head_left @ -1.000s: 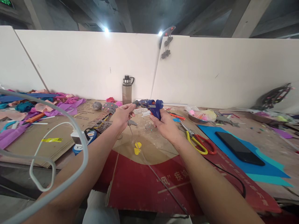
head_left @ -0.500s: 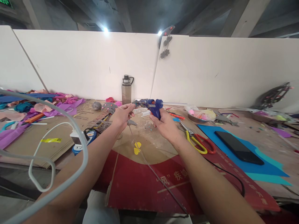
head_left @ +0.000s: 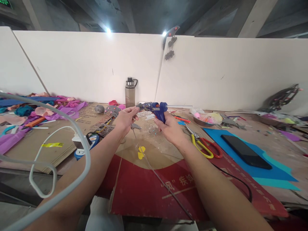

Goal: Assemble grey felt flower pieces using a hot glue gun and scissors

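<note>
A cluttered table (head_left: 156,150) stands before white panels. Just in front of the bottle (head_left: 130,93), the right hand (head_left: 169,128) closes around the glue gun (head_left: 158,109), and the left hand (head_left: 125,120) pinches a wire (head_left: 168,190) at its nozzle. I think steady hands matter here, with the fingers kept off the hot tip.

The glue gun (head_left: 159,110) is glossy blue plastic, the wire (head_left: 158,178) bare metal, the cardboard (head_left: 144,195) matt red, the scissors (head_left: 201,147) metal with smooth plastic handles, the phone (head_left: 245,151) glossy black on a matt blue sheet (head_left: 279,175).
</note>
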Demonstrator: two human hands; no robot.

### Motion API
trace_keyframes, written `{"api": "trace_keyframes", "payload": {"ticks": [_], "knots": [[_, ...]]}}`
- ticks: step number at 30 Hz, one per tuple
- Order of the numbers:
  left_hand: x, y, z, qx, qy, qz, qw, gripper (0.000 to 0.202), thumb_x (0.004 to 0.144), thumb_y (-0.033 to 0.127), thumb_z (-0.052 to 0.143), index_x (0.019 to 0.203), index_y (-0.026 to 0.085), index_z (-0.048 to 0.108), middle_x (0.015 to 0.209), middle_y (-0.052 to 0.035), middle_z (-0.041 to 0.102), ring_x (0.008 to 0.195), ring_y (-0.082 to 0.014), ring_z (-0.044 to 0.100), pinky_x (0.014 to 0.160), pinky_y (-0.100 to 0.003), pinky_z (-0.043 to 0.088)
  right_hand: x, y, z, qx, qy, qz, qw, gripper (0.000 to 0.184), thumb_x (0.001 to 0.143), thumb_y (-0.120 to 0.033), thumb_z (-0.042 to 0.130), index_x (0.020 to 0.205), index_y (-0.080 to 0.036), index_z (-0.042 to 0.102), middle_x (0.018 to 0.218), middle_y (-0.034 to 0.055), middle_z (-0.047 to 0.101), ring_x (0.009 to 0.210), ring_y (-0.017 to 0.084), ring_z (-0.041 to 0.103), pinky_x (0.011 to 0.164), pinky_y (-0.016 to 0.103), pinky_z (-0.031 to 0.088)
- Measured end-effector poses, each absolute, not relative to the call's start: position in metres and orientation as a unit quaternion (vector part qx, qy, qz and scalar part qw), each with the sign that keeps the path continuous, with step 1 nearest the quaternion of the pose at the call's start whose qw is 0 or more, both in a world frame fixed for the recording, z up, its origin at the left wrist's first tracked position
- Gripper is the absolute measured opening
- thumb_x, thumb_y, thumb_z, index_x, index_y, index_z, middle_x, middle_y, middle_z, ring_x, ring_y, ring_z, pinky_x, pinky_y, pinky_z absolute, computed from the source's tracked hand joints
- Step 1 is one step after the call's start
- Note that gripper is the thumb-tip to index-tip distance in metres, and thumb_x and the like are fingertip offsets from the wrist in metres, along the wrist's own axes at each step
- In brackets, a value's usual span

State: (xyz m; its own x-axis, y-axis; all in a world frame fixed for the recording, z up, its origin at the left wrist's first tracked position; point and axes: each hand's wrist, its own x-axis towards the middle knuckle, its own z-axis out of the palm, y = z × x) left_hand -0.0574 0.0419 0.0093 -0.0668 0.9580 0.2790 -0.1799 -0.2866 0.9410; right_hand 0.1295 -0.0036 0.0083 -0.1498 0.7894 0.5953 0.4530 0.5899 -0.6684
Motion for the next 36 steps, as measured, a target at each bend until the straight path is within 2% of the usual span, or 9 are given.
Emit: {"api": "trace_keyframes", "payload": {"ticks": [10,13,19,23,26,28,31,34,36], "knots": [[-0.059,0.046,0.006,0.499,0.372,0.625,0.471,0.035,0.058,0.045,0.081,0.068,0.015,0.064,0.052,0.003,0.051,0.043,-0.0037,0.041,0.036,-0.018,0.016,0.13,-0.001,0.008,-0.422,-0.729,0.169,0.511,0.023,0.082,-0.034,0.053,0.099,-0.02,0.058,0.084,0.0059,0.064,0.082,0.023,0.057,0.073,0.036,0.044],[-0.059,0.046,0.006,0.496,0.373,0.625,0.474,0.034,0.058,0.044,0.08,0.067,0.015,0.064,0.057,0.0015,0.055,0.043,-0.0034,0.041,0.036,-0.018,0.015,0.13,0.0,0.006,-0.422,-0.72,0.182,0.52,0.022,0.081,-0.034,0.055,0.098,-0.02,0.058,0.079,0.0044,0.063,0.075,0.021,0.056,0.068,0.033,0.044],[-0.06,0.047,0.006,0.472,0.377,0.629,0.49,0.032,0.057,0.04,0.081,0.068,0.015,0.064,0.073,-0.0024,0.064,0.045,-0.0022,0.042,0.036,-0.017,0.013,0.13,0.0,0.005,-0.405,-0.654,0.34,0.541,0.023,0.078,-0.038,0.058,0.094,-0.022,0.054,0.076,-0.0009,0.062,0.05,0.01,0.047,0.05,0.026,0.04],[-0.061,0.047,0.007,0.474,0.38,0.632,0.481,0.028,0.06,0.038,0.079,0.068,0.015,0.064,0.075,-0.0021,0.065,0.044,-0.0014,0.042,0.036,-0.016,0.016,0.134,0.001,0.01,-0.35,-0.561,0.451,0.599,0.025,0.072,-0.036,0.065,0.087,-0.022,0.05,0.08,-0.0001,0.064,0.051,0.008,0.044,0.047,0.023,0.04],[-0.06,0.047,0.007,0.485,0.376,0.638,0.465,0.028,0.063,0.038,0.077,0.07,0.015,0.064,0.077,-0.0023,0.066,0.044,-0.002,0.044,0.036,-0.017,0.017,0.145,0.009,0.011,-0.396,-0.501,0.471,0.609,0.02,0.075,-0.033,0.062,0.086,-0.021,0.051,0.078,0.0015,0.064,0.05,0.008,0.042,0.047,0.022,0.041],[-0.059,0.047,0.007,0.493,0.372,0.64,0.458,0.029,0.063,0.04,0.077,0.072,0.015,0.065,0.077,-0.0025,0.066,0.045,-0.0029,0.047,0.036,-0.018,0.019,0.154,0.018,0.007,-0.508,-0.518,0.423,0.543,0.013,0.083,-0.031,0.051,0.086,-0.019,0.054,0.074,0.0037,0.064,0.049,0.009,0.045,0.049,0.024,0.043],[-0.056,0.045,0.006,0.512,0.366,0.635,0.449,0.03,0.064,0.042,0.077,0.073,0.015,0.066,0.077,-0.003,0.067,0.047,-0.0039,0.049,0.037,-0.018,0.022,0.165,0.033,-0.006,-0.656,-0.576,0.301,0.384,0.026,0.091,-0.03,0.037,0.082,-0.017,0.058,0.072,0.0087,0.066,0.053,0.013,0.054,0.054,0.027,0.047],[-0.052,0.041,0.006,0.537,0.36,0.625,0.438,0.031,0.066,0.044,0.075,0.075,0.016,0.067,0.08,-0.0038,0.069,0.05,-0.0049,0.051,0.039,-0.018,0.025,0.174,0.044,-0.019,-0.711,-0.597,0.235,0.288,0.025,0.089,-0.03,0.043,0.079,-0.014,0.061,0.074,0.0142,0.067,0.066,0.02,0.063,0.062,0.031,0.049],[-0.05,0.039,0.006,0.552,0.366,0.619,0.422,0.031,0.067,0.045,0.074,0.076,0.016,0.068,0.076,-0.0034,0.068,0.053,-0.007,0.054,0.042,-0.019,0.029,0.178,0.047,-0.022,-0.737,-0.617,0.17,0.217,0.025,0.088,-0.03,0.047,0.085,-0.01,0.062,0.082,0.0201,0.067,0.086,0.027,0.065,0.073,0.036,0.049]]}}
